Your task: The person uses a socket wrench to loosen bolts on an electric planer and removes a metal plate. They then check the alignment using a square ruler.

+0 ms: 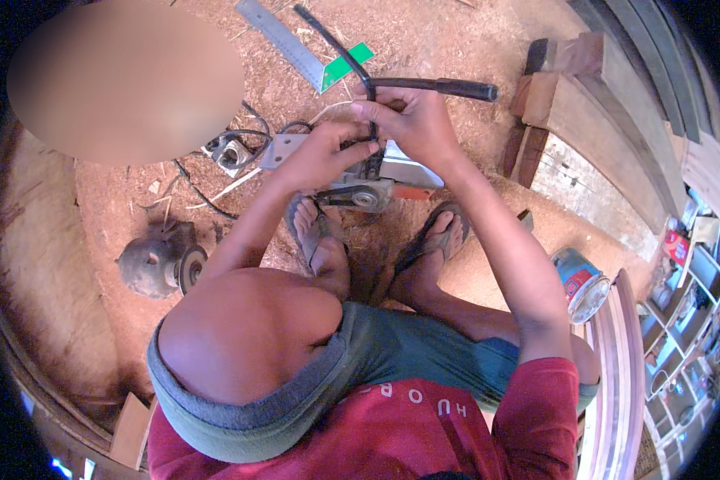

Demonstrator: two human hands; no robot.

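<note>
Black forked handle point(370, 85) is clamped by right hand point(412, 122) and left hand point(332, 152), each grip closed.

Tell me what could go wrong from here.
If the right hand loses its hold, the black branched tool might drop onto the bare toes below.

Should the machine on the floor have power, which I can't tell, its exposed pulley could catch the left hand close above.

A head-worn fisheye looks down toward the floor point(464, 48).
</note>
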